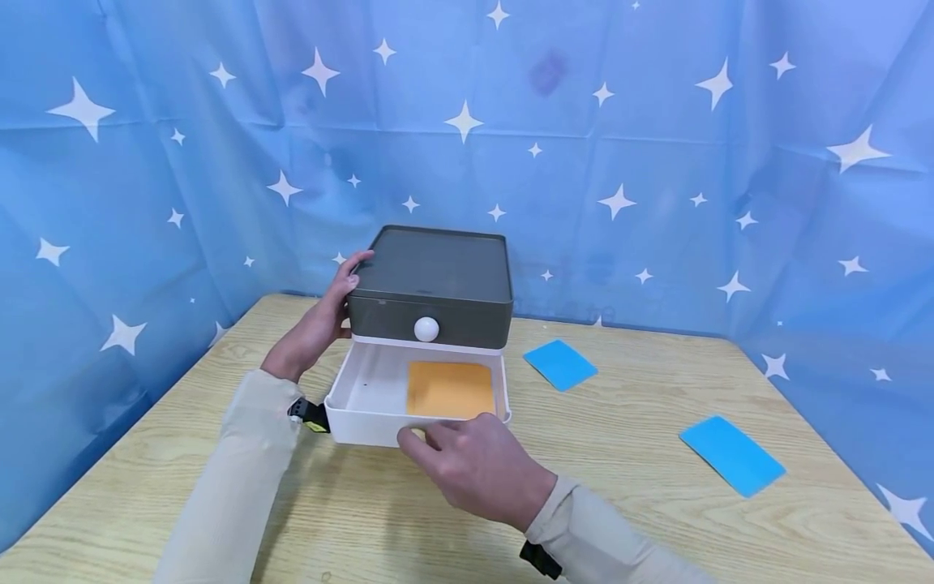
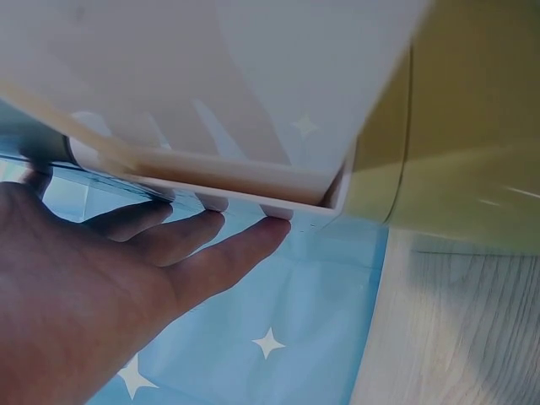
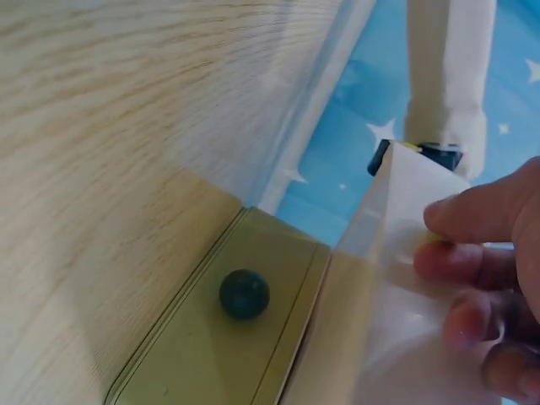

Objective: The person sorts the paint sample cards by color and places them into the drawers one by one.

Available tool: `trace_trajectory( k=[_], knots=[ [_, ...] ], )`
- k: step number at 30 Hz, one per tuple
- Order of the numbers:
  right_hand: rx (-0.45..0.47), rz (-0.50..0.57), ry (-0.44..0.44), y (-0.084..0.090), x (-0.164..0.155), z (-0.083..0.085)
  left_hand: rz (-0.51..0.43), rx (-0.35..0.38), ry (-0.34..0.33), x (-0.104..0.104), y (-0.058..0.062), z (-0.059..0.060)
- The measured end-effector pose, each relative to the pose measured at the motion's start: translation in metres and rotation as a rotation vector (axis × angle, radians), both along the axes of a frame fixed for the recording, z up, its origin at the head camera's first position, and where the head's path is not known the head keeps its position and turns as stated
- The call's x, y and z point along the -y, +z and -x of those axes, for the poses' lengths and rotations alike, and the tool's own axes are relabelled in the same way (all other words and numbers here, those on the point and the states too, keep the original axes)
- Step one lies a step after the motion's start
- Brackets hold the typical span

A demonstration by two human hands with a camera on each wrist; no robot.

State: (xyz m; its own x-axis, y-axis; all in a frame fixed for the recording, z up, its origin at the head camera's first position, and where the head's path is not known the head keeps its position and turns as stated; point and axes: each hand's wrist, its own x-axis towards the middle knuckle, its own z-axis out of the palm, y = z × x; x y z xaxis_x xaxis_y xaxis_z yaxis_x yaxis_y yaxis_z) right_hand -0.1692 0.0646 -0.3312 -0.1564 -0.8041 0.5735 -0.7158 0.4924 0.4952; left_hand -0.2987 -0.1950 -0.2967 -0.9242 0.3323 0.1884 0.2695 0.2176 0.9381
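Note:
A small drawer box (image 1: pixel 438 264) with a dark grey top and upper drawer stands on the table. A white round knob (image 1: pixel 426 328) sits on the grey front. Below it the white lower drawer (image 1: pixel 365 428) is pulled out, an orange card (image 1: pixel 450 389) lying inside at its right. My left hand (image 1: pixel 321 316) rests against the box's left side, fingertips at the top edge; in the left wrist view its fingers (image 2: pixel 232 253) are spread and nearly straight. My right hand (image 1: pixel 481 470) is at the lower drawer's front, thumb and index finger pinching its mostly hidden knob (image 3: pixel 434 239).
Two blue cards lie on the wooden table (image 1: pixel 620 503) to the right: one blue card (image 1: pixel 560 365) near the box, another blue card (image 1: pixel 733 456) farther right. A blue star-patterned cloth (image 1: pixel 657 146) hangs behind and at both sides.

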Motion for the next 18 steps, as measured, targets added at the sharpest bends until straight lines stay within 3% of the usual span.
trace_trajectory(
  k=[18],
  knots=[
    [0.035, 0.056, -0.003, 0.002, 0.001, 0.016, 0.016, -0.002, -0.002, 0.001, 0.0, -0.001]
  ],
)
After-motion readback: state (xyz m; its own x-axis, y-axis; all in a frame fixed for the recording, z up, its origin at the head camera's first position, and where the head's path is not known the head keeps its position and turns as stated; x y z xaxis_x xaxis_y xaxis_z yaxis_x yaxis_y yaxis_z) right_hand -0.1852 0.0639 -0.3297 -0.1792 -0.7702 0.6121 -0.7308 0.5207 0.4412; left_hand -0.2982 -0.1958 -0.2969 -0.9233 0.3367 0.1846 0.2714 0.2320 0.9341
